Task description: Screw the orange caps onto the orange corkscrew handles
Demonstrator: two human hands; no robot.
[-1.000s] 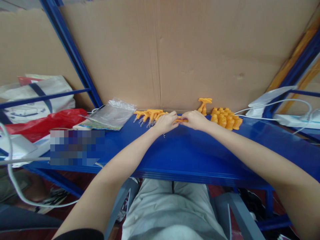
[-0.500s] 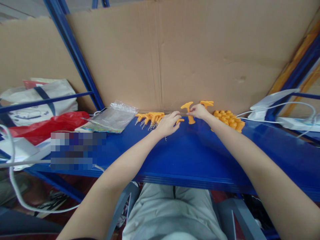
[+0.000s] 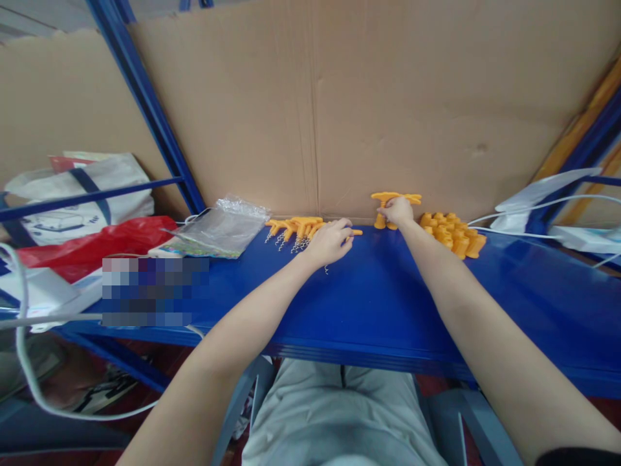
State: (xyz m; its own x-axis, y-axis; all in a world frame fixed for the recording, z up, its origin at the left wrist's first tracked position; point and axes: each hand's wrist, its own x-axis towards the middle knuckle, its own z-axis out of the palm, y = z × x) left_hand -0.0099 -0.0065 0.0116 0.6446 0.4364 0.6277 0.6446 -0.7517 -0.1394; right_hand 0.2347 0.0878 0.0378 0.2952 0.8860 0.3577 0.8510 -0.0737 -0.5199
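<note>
Rightward, toward the cardboard panel (image 3: 402,97), a sheathed yellow corkscrew (image 3: 380,221) has been carried by the right hand (image 3: 400,210) since the previous frame. It is held upright at the back of the blue tabletop (image 3: 369,304), pinched between thumb and fingers, just beside a second sheathed corkscrew (image 3: 414,199). Over a yellow T-handle (image 3: 358,232), the left hand (image 3: 332,242) is placed with fingers bent; whether the handle is gripped cannot be told. Bare-spiral corkscrews (image 3: 294,226) are lined up to its left, and yellow sheaths (image 3: 455,236) are clustered at the right.
</note>
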